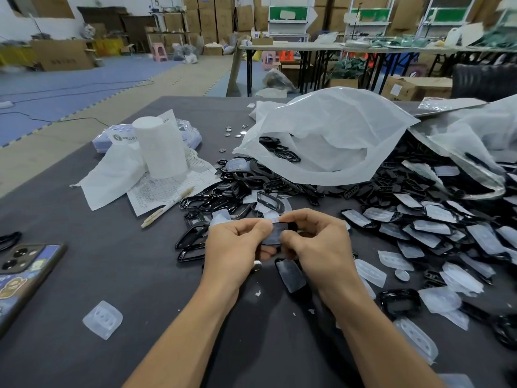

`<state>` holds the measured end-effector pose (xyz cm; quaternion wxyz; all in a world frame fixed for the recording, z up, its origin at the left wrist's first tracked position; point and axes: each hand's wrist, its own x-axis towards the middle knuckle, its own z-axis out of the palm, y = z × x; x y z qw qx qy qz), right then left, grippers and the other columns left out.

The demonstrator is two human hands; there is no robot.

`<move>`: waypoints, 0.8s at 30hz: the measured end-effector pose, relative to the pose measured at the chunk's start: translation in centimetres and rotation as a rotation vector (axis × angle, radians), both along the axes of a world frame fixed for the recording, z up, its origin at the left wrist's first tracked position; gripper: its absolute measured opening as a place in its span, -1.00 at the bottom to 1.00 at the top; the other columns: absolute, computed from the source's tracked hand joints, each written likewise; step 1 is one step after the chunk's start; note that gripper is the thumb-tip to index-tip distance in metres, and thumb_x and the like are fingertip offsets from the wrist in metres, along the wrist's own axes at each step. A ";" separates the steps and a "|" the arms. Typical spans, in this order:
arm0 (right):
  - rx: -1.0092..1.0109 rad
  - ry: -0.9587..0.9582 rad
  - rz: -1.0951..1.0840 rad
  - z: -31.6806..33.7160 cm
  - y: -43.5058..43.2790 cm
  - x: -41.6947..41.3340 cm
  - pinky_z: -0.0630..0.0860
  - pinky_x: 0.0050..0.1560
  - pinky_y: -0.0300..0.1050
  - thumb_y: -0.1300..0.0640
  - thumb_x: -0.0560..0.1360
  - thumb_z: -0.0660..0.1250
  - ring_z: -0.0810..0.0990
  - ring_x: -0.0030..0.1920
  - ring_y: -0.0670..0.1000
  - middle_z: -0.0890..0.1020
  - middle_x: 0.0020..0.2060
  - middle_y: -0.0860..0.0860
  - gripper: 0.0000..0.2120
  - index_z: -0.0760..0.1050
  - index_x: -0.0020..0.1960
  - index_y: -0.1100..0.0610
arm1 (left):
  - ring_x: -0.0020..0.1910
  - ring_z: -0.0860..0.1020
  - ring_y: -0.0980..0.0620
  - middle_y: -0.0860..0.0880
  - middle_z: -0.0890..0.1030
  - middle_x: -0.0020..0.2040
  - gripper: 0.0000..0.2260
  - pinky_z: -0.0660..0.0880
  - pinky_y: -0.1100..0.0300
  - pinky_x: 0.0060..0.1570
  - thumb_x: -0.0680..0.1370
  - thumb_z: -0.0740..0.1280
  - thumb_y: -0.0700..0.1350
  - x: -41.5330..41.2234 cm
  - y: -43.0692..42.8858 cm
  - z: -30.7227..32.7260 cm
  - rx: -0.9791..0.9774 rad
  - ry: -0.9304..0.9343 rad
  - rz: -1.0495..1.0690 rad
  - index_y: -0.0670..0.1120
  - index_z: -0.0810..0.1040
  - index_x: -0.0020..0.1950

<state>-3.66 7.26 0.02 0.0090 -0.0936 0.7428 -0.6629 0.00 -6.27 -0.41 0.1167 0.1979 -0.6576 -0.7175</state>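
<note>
Your left hand [237,247] and right hand [319,245] met just above the tabletop [140,275], near the middle. Both were curled around one small black shell [275,233], pinching it between thumbs and forefingers, with a translucent pad lying across its face. Your fingers covered the edges, so I could not tell whether the pad was fully seated. Just near your right hand lay a shell with its pad on [291,274], seemingly a finished one. To the right, a spread of padded shells [433,228] suggested a good share of the work was done. Plenty looked left, though: a heap of bare black frames [251,189] sat beyond your hands and spilled from the white plastic bag [330,135]. Loose pads [370,273] waited at the right, and a stray pad [103,319] lay near left.
</note>
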 end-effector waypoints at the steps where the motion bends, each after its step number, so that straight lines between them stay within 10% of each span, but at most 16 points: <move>1: -0.037 -0.020 -0.012 0.0 0.1 -0.1 0.55 -0.28 -0.09 0.42 0.40 0.42 0.60 -0.38 -0.03 0.72 -0.30 0.01 -0.65 0.71 -0.13 -0.04 | -0.39 0.65 0.08 -0.09 0.73 -0.28 -0.92 0.54 0.27 -0.39 0.58 0.46 -0.18 0.0 -0.1 0.1 0.028 0.001 -0.029 -0.09 0.77 -0.06; 7: -0.110 -0.092 -0.012 0.3 0.1 -0.1 0.53 -0.34 -0.19 0.50 0.40 0.39 0.57 -0.40 -0.04 0.69 -0.37 0.02 -0.62 0.72 -0.18 0.02 | -0.41 0.65 0.07 -0.11 0.71 -0.33 -0.90 0.55 0.28 -0.41 0.58 0.41 -0.35 0.0 -0.3 0.3 0.039 -0.021 -0.072 -0.21 0.72 -0.04; 12: 0.254 0.147 -0.028 0.6 0.4 0.5 0.53 -0.20 -0.30 0.25 0.38 0.48 0.61 -0.30 -0.14 0.70 -0.27 -0.12 -0.67 0.70 -0.02 -0.15 | -0.42 0.66 0.01 -0.19 0.72 -0.29 -0.86 0.59 0.19 -0.40 0.55 0.43 -0.38 0.0 -0.4 0.2 0.030 -0.023 0.010 -0.18 0.74 -0.10; 16: 0.430 0.342 -0.001 1.0 0.6 0.8 0.39 0.15 -0.50 0.29 0.35 0.55 0.53 0.14 -0.32 0.59 0.04 -0.35 -0.56 0.71 0.13 -0.12 | -0.39 0.67 0.00 -0.21 0.72 -0.27 -0.89 0.57 0.22 -0.41 0.53 0.43 -0.37 0.0 -0.5 0.3 0.049 -0.024 0.018 -0.22 0.74 -0.05; 24: 0.588 0.211 -0.089 2.6 4.4 -1.5 0.29 -0.14 -0.68 0.18 0.34 0.58 0.48 -0.18 -0.56 0.57 -0.22 -0.42 -0.68 0.73 0.01 -0.14 | -0.29 0.73 0.00 0.02 0.74 -0.29 -0.82 0.63 0.26 -0.32 0.51 0.51 -0.08 0.8 -0.2 0.6 -0.254 0.093 0.076 0.23 0.75 -0.18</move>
